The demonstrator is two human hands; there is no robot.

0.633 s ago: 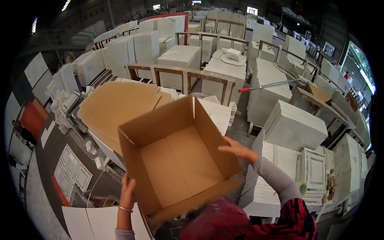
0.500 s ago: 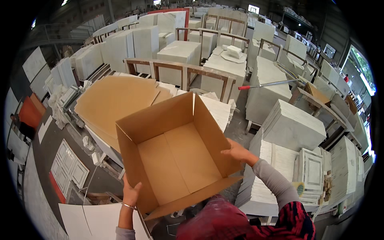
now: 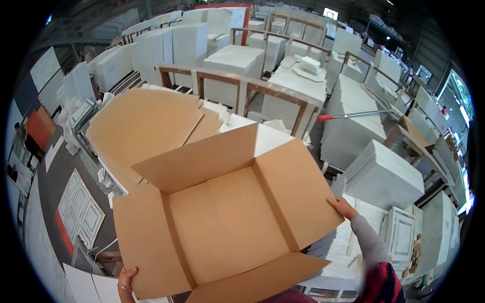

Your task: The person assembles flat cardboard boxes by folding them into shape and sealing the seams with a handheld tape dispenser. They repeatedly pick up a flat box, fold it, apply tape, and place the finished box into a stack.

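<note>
A brown cardboard box point(image 3: 230, 227) is in front of me, its inside bare and facing up. Its left flap point(image 3: 144, 237) and right flap point(image 3: 298, 187) splay outward. The far flap point(image 3: 202, 159) leans away, and the near flap point(image 3: 257, 283) slants toward me. My left hand point(image 3: 126, 279) grips the outer edge of the left flap near its lower corner, thumb on the upper face. At the right flap's outer corner, my right hand point(image 3: 343, 207) pinches the cardboard, its other fingers partly hidden underneath.
Flat cardboard sheets point(image 3: 146, 118) lie on a stack beyond the box. White stone slabs point(image 3: 374, 177) and brown metal racks point(image 3: 275, 91) crowd ahead and right. A red-handled bar point(image 3: 353, 115) rests across slabs. One person point(image 3: 30, 144) stands far left.
The box's side flaps have gone from standing upright to spread outward. My hands have moved apart with them, the left down and left, the right to the right. The view has shifted slightly.
</note>
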